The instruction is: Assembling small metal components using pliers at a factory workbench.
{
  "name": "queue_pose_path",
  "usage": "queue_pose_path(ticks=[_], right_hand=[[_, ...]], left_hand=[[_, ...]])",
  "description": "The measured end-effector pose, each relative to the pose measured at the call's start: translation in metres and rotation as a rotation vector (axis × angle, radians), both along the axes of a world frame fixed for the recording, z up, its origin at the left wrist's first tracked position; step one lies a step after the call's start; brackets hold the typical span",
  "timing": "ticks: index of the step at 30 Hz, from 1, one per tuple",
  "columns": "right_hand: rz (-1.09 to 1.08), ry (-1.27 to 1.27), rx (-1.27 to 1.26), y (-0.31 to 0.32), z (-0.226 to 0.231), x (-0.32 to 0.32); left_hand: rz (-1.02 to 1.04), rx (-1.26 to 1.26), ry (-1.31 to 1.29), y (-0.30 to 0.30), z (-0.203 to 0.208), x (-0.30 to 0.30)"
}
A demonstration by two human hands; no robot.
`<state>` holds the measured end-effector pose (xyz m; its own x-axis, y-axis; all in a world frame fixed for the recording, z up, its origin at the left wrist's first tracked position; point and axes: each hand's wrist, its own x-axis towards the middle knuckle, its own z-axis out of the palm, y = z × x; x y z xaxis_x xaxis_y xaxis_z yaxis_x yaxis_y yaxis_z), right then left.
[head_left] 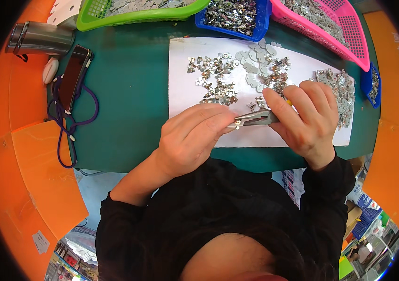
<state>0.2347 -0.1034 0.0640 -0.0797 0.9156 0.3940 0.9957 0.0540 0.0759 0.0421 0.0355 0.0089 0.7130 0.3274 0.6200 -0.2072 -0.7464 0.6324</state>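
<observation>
Over the near part of the white sheet [237, 139], my right hand [309, 119] is closed around a pair of pliers [261, 117]. A bit of yellow handle shows between its fingers. The jaws point left and meet a small shiny metal part [238, 123], which my left hand [190, 136] pinches between thumb and fingertips. My fingers hide most of that part. Beyond my hands lie a pile of small shiny metal fittings [216, 68], flat grey metal plates [254, 61] and a cluster of brownish-silver pieces [279, 77]. Flat silver assemblies [344, 93] are heaped to the right.
Along the far edge stand a green basket [138, 20], a blue tray [261, 33] and a pink basket [356, 51], all holding metal parts. A smaller blue tray [376, 100] sits far right. At left are a phone [74, 77] with a purple cord and a steel tumbler [47, 38].
</observation>
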Motion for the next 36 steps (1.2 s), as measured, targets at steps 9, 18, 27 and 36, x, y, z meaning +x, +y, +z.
queue_pose_path(ticks=[9,18,27,36], right_hand=[[-0.062,0.245,-0.063,0.001,-0.005,-0.01],[-0.123,0.974,-0.414,0.001,-0.001,-0.013],[-0.102,1.481,-1.001,0.014,0.021,0.008],[-0.095,1.469,-1.092,0.017,0.022,0.013]], left_hand=[[0.01,-0.263,0.07,-0.007,0.008,0.002],[-0.03,-0.829,0.044,-0.01,0.002,0.001],[-0.045,-0.286,0.235,-0.001,0.019,-0.001],[-0.025,-0.04,0.134,0.004,0.014,0.001]])
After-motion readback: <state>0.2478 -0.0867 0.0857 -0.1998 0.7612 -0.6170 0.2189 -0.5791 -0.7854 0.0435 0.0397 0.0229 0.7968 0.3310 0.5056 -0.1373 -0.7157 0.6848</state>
